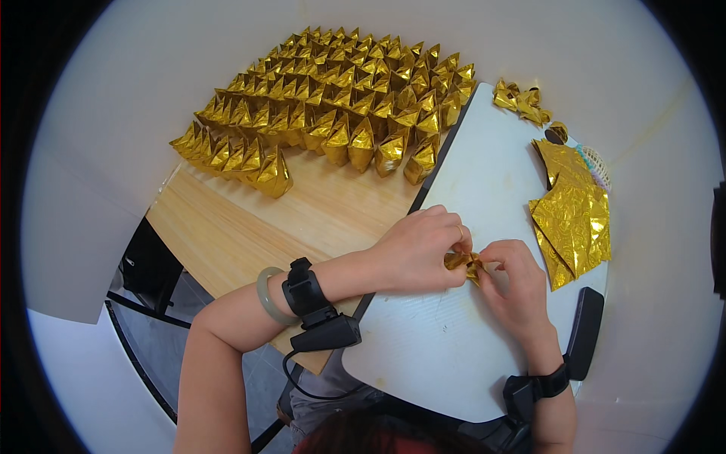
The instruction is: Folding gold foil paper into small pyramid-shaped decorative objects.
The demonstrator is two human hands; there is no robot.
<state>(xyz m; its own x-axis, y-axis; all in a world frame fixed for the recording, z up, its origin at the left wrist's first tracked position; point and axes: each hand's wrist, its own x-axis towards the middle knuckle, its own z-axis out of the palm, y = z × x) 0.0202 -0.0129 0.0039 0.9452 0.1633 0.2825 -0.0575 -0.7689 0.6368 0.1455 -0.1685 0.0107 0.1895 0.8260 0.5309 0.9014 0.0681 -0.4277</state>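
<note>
Left hand (420,253) and right hand (516,284) both pinch tight on a small folded gold foil piece (463,262) over the white board (454,356); flat gold sheets (576,216) lie right of it.

home craft corner: wooden desk (249,234), white board (454,333), rows of folded gold foil ingots (333,106), plain white walls.

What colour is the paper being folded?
Shiny gold foil, pinched between left hand and right hand; head view.

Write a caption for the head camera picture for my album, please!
Two hands, left hand and right hand, fold a gold foil piece beside rows of folded gold shapes.
</note>
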